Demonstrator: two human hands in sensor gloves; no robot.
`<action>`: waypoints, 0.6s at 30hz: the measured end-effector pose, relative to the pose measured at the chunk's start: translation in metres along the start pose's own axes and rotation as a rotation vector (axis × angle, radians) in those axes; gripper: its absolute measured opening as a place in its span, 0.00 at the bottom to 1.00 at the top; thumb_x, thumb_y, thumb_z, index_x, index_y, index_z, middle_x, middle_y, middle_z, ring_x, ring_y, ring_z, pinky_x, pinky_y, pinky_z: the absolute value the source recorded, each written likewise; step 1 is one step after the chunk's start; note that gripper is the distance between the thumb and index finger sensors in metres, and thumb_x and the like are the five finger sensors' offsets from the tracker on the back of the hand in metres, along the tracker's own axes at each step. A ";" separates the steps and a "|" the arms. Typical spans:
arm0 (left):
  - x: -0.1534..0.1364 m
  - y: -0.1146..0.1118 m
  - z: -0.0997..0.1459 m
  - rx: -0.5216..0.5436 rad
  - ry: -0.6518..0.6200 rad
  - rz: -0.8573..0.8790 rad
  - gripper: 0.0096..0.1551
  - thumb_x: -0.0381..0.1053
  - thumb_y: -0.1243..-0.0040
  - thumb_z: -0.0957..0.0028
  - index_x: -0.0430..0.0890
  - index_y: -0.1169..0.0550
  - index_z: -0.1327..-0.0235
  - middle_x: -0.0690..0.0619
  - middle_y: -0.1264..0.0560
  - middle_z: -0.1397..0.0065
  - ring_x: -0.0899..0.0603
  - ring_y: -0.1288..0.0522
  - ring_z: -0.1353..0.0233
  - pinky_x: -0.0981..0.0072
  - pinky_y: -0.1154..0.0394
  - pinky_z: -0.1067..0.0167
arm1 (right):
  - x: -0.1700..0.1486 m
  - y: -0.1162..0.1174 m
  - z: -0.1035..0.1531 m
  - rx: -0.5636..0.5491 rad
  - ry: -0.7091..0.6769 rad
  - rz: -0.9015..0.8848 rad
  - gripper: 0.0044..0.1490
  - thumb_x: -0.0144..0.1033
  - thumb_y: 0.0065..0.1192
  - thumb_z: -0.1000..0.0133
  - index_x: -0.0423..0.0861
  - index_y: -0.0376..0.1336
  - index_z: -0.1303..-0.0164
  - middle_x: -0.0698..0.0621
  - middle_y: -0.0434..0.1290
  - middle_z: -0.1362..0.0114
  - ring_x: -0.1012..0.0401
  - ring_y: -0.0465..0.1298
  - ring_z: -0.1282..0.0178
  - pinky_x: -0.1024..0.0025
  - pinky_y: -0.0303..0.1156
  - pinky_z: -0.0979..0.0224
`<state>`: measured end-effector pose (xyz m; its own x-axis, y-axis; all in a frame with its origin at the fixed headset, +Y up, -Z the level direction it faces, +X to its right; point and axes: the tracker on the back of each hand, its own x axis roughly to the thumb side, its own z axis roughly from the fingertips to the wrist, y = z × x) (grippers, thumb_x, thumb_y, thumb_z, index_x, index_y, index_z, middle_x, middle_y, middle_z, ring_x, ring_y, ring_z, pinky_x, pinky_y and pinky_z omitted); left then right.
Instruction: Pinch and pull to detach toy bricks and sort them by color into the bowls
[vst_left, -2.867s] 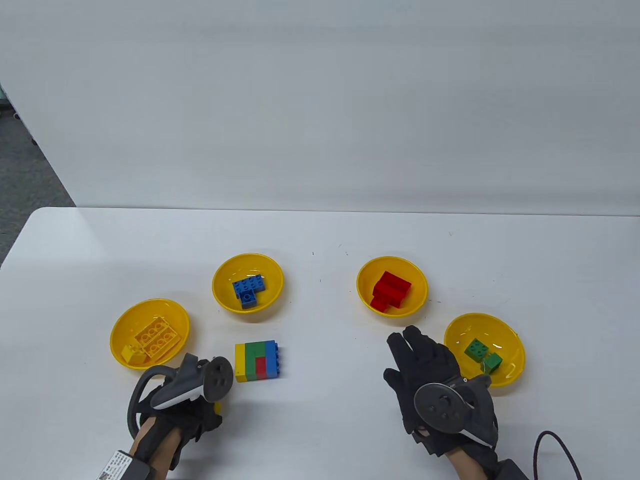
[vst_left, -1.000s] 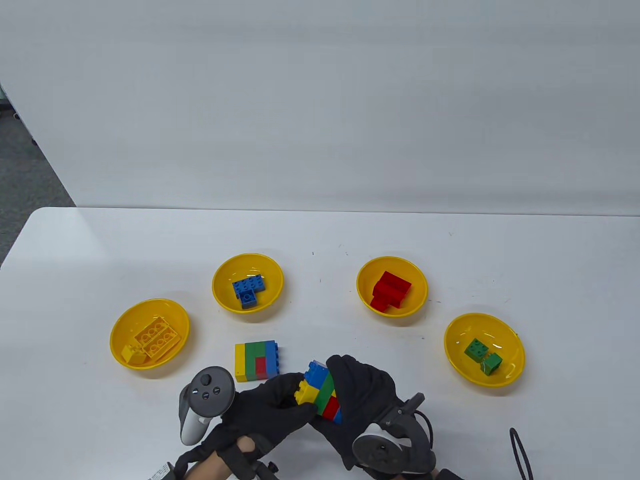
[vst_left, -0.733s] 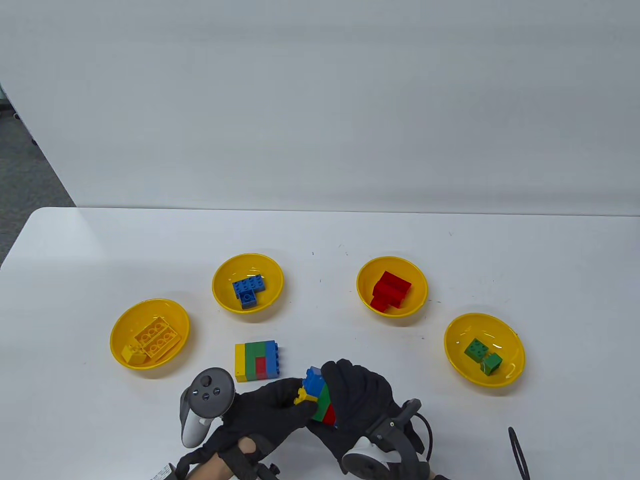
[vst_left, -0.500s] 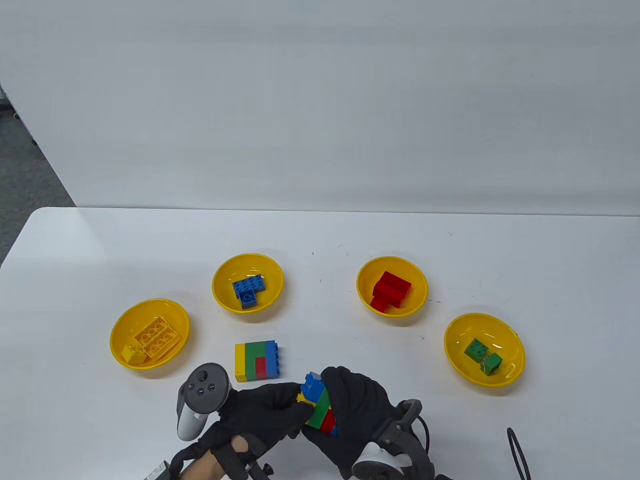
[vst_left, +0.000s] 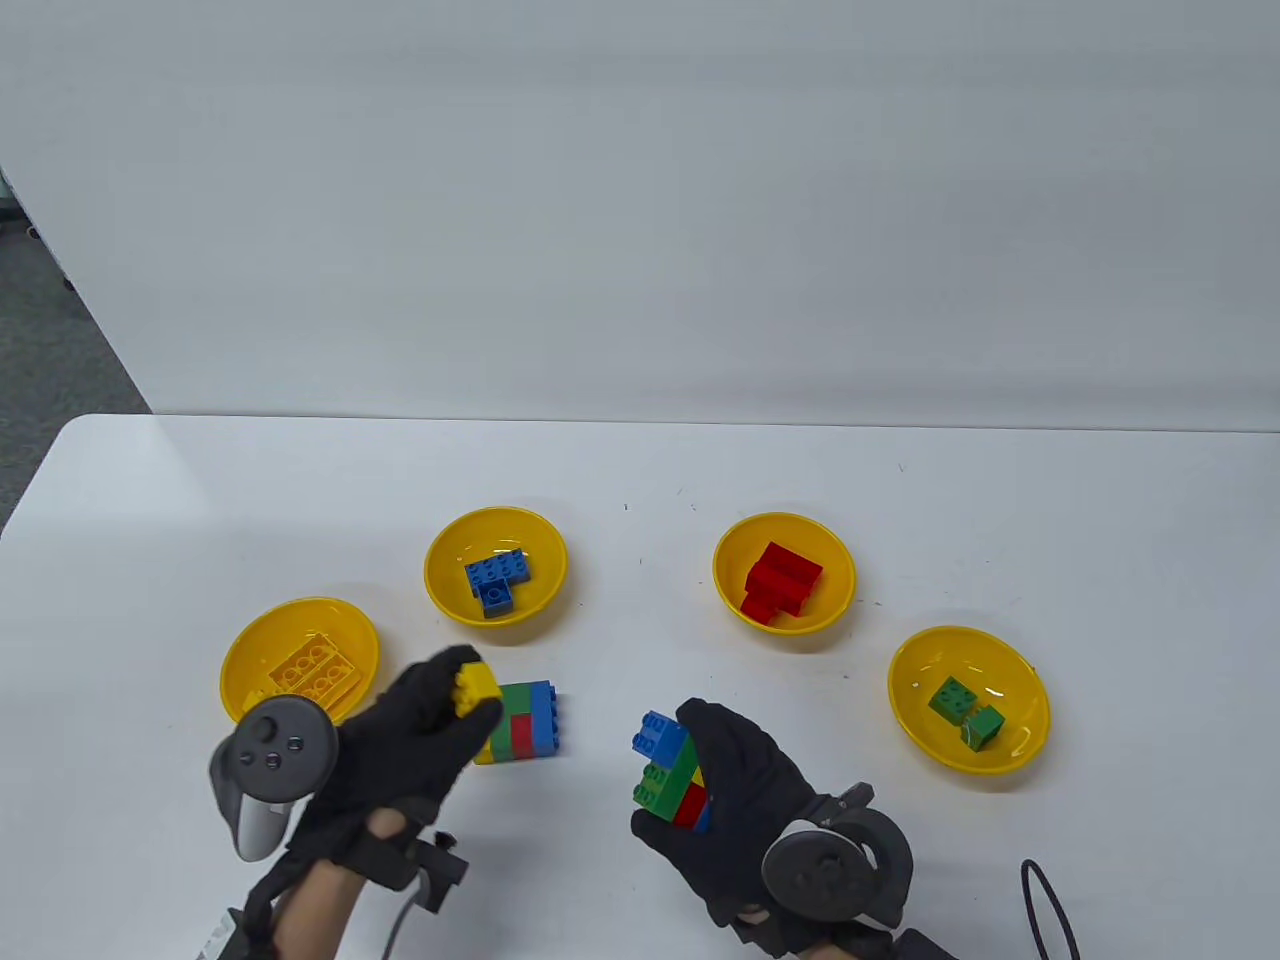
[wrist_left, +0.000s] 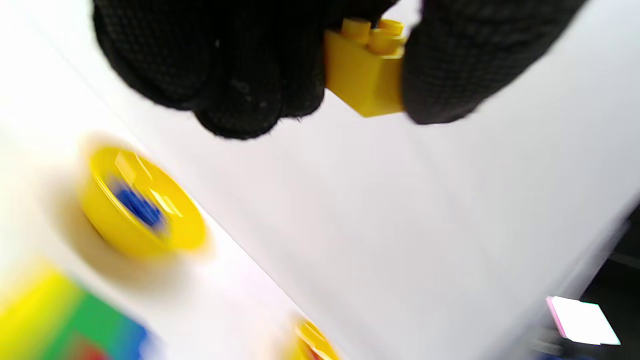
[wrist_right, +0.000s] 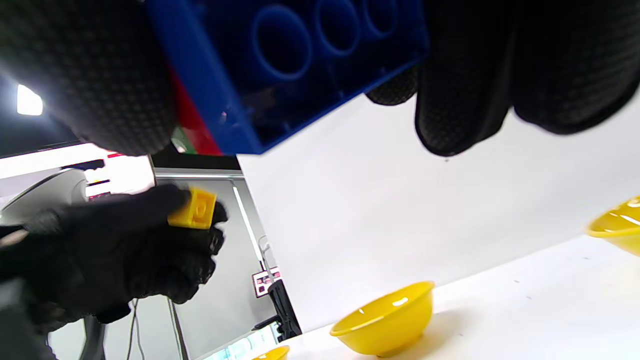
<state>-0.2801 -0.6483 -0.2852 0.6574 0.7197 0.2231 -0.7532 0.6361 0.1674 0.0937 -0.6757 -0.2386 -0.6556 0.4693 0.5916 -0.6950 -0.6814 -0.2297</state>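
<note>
My left hand (vst_left: 452, 702) pinches a small yellow brick (vst_left: 476, 688) between thumb and fingers, above the left end of a multicoloured brick block (vst_left: 525, 722) lying on the table. The left wrist view shows that yellow brick (wrist_left: 365, 70) close up, studs up, between my gloved fingertips (wrist_left: 440, 65). My right hand (vst_left: 715, 775) grips a second cluster of blue, green, red and yellow bricks (vst_left: 668, 768), lifted off the table. In the right wrist view the cluster's blue underside (wrist_right: 290, 55) fills the top, with the yellow brick (wrist_right: 194, 209) beyond it.
Four yellow bowls stand in an arc: one with yellow bricks (vst_left: 255, 640) just left of my left hand, one with blue bricks (vst_left: 495, 530), one with red bricks (vst_left: 835, 560), one with green bricks (vst_left: 1025, 690). A black cable (vst_left: 1050, 900) loops at the bottom right.
The small yellow brick came off the held cluster. My left hand carried it left and up, over the block on the table. My right hand keeps the cluster, shifted slightly right.
</note>
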 end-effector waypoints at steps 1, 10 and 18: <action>-0.010 0.009 -0.003 0.048 0.048 -0.103 0.41 0.55 0.27 0.48 0.44 0.30 0.25 0.35 0.26 0.31 0.31 0.21 0.38 0.36 0.23 0.42 | -0.002 0.000 0.000 0.010 0.011 0.000 0.60 0.62 0.76 0.58 0.38 0.56 0.26 0.32 0.68 0.32 0.34 0.81 0.49 0.34 0.79 0.55; -0.105 0.026 -0.021 0.038 0.377 -0.508 0.41 0.57 0.26 0.50 0.46 0.28 0.25 0.33 0.34 0.25 0.27 0.31 0.30 0.30 0.32 0.34 | 0.001 0.017 0.001 0.154 -0.017 0.076 0.61 0.59 0.75 0.58 0.35 0.54 0.25 0.31 0.66 0.31 0.33 0.78 0.46 0.34 0.76 0.51; -0.105 0.030 -0.019 0.116 0.372 -0.374 0.46 0.64 0.33 0.47 0.45 0.36 0.21 0.32 0.38 0.22 0.25 0.34 0.27 0.29 0.35 0.32 | 0.008 0.026 0.003 0.187 -0.068 0.143 0.61 0.59 0.75 0.58 0.35 0.54 0.25 0.31 0.66 0.31 0.33 0.78 0.46 0.34 0.76 0.51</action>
<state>-0.3716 -0.6992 -0.3215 0.8286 0.5131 -0.2239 -0.4496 0.8483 0.2797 0.0713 -0.6913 -0.2380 -0.7177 0.3258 0.6154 -0.5256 -0.8332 -0.1717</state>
